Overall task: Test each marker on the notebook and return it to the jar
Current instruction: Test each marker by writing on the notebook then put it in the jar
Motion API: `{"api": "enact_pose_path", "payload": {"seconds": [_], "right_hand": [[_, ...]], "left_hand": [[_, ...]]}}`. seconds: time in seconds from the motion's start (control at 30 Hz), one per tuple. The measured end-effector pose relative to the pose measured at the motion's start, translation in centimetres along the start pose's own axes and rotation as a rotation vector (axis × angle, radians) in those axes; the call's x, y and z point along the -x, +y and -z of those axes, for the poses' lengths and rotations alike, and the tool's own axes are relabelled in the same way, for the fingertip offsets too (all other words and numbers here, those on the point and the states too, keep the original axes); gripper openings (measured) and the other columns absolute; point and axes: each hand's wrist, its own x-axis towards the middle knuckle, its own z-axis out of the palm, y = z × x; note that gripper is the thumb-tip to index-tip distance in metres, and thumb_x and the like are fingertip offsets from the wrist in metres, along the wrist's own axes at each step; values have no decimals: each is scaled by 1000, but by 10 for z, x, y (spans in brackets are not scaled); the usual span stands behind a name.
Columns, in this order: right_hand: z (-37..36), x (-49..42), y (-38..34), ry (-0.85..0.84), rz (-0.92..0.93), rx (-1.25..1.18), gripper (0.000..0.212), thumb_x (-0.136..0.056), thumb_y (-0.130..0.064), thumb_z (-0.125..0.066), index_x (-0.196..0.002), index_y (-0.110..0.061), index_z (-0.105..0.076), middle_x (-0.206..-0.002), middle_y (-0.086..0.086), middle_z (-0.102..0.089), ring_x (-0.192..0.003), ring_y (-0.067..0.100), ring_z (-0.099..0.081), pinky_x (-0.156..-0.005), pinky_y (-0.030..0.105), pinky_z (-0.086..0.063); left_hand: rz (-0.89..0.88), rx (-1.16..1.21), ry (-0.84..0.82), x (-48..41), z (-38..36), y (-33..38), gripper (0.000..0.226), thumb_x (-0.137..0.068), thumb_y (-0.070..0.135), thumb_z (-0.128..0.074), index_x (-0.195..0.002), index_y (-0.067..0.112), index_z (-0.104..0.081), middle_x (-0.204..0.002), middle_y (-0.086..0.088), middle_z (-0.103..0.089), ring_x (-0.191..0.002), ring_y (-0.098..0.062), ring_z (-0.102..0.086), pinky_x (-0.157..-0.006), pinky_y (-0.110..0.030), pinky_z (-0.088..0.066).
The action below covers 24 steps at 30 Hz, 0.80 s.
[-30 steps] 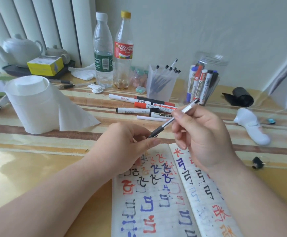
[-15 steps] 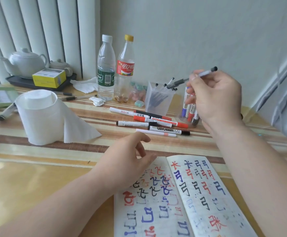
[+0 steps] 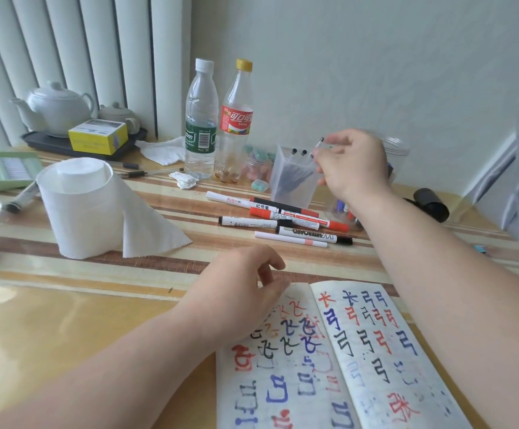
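Note:
An open notebook (image 3: 406, 382) covered in red, blue and black test marks lies at the table's near edge. My left hand (image 3: 239, 292) rests on the top of its left page, fingers loosely curled, holding nothing. My right hand (image 3: 354, 165) pinches a thin pen (image 3: 319, 143) just above the rim of a translucent square cup (image 3: 289, 184) that holds several thin pens. A clear round jar (image 3: 399, 150) with markers in it stands behind that hand, mostly hidden. Several loose markers (image 3: 298, 219) lie in front of the cup.
A paper towel roll (image 3: 78, 205) stands at the left. Two plastic bottles (image 3: 201, 119) are by the wall, with a white teapot (image 3: 57, 106) and a yellow box (image 3: 97, 136) on a dark tray. A black object (image 3: 431, 204) lies at the right.
My right hand carried the pen from above the notebook up and back, then lowered it to the square cup's rim. My left hand let go of the pen and settled on the page.

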Motion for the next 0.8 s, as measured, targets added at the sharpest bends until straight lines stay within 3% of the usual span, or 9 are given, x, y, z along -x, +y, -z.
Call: {"api": "enact_pose_path", "payload": {"seconds": [0.1,0.2,0.27,0.37,0.53,0.67,0.73,0.8], "right_hand": [[2,22,9,-287,104,341,24,-87,-17,-73,-72,-32,-63,-78,-14,-66,-72,5,-63,-57,15,-41],[-3,46,14,-654,158,710,22,-89,-15,-67,-79,-34,-63,-89,-14,-66,-84,10,-64,-69,22,-52],[-6,56,16,-710,185,868,22,-89,-13,-64,-88,-35,-63,-95,-9,-65,-87,16,-63,-79,34,-57],[-9,64,16,-727,218,943,22,-88,-10,-61,-97,-30,-66,-93,-5,-63,-83,18,-61,-72,34,-56],[-9,70,14,-757,244,985,9,-84,-16,-64,-86,-26,-65,-86,-2,-64,-76,18,-61,-65,34,-56],[10,69,10,-629,134,780,11,-81,-26,-72,-80,-24,-60,-83,-1,-65,-72,18,-62,-62,33,-53],[24,75,9,-535,-18,417,13,-84,-18,-71,-81,-14,-59,-72,4,-69,-63,22,-66,-56,33,-53],[39,87,6,-544,-223,-74,12,-89,-2,-65,-81,-5,-57,-63,10,-66,-54,23,-64,-47,32,-53]], "left_hand": [[2,2,12,-1,0,1,20,-95,49,-63,-114,46,-60,-85,25,-61,-83,15,-54,-58,-8,-36],[0,-2,20,-1,0,1,21,-95,48,-63,-116,45,-60,-87,23,-62,-77,8,-57,-61,-10,-38],[2,0,22,-1,0,2,21,-95,48,-62,-116,45,-60,-87,22,-62,-77,7,-57,-62,-11,-39],[4,-6,22,-1,0,2,21,-95,49,-62,-115,46,-59,-87,22,-63,-80,8,-57,-61,-10,-38],[-2,-12,21,-1,1,1,15,-95,49,-63,-109,45,-61,-84,22,-62,-83,11,-56,-60,-10,-37],[2,-27,33,0,3,2,12,-94,50,-64,-101,40,-66,-80,23,-62,-73,8,-58,-58,-11,-37],[-12,-16,34,0,3,4,19,-91,56,-65,-98,39,-68,-79,23,-63,-73,7,-59,-58,-13,-39],[-30,9,17,1,4,6,28,-87,65,-65,-101,41,-66,-82,23,-65,-76,7,-60,-60,-15,-44]]}}
